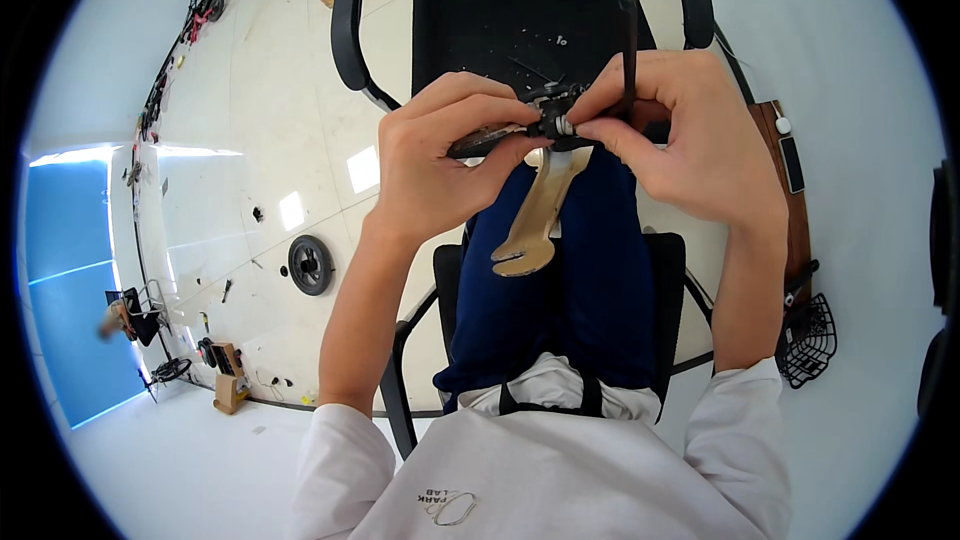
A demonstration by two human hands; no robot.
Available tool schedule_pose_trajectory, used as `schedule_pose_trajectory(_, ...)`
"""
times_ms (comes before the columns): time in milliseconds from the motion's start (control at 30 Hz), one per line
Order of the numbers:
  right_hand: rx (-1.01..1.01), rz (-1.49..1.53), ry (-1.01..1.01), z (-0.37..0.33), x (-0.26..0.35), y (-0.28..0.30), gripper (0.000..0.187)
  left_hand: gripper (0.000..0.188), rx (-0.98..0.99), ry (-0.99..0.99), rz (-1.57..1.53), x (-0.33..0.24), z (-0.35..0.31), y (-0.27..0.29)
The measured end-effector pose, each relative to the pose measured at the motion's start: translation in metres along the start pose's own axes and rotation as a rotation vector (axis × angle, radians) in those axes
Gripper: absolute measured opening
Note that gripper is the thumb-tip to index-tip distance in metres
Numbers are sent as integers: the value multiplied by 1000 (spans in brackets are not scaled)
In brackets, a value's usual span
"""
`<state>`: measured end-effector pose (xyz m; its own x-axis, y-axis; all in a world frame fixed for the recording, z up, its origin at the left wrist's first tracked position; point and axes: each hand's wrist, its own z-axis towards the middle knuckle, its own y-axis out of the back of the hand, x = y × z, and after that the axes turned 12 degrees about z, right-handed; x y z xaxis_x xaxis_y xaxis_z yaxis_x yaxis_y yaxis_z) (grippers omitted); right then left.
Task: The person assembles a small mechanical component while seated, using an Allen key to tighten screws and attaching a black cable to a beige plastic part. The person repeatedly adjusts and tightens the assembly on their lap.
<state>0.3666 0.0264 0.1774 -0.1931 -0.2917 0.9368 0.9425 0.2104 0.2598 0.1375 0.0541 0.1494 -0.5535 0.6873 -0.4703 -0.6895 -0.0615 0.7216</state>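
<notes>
Both my hands work close together above my lap, at the front edge of a black chair seat. Thumb and fingers of my left hand (445, 145) close on the left side of a dark mechanical part (550, 120). My right hand (690, 135) pinches a small silver ring-like piece (564, 126) at that part's right side. Below it hangs a gold-coloured metal bracket (530, 225) with a slotted, forked lower end. A dark thin rod (628, 45) rises beside my right fingers; whether I grip it cannot be made out.
The black chair (500, 15) in front carries small loose bits and a thin dark stick. On the floor to the left lie a black wheel (311, 265), a cardboard box (231, 392) and scattered parts. At right are a brown board with a phone (791, 163) and a wire basket (808, 342).
</notes>
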Motion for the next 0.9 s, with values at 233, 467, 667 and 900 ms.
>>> schedule_pose_trajectory(233, -5, -63, 122, 3, -2, -5, 6, 26, 13, -3, -9, 4, -1, 1)
schedule_pose_trajectory(467, 160, -269, 366, 15, 0, 9, 9, 24, 19, -16, 41, -3, 1, 0)
schedule_pose_trajectory(667, 146, 268, -200, 18, 1, 12, 21, 30, -16, 39, -20, -8, -1, -6)
schedule_pose_trajectory(900, 3, 398, -270, -2, 1, 1, 45, 26, -14, -112, 64, -17, -3, -7)
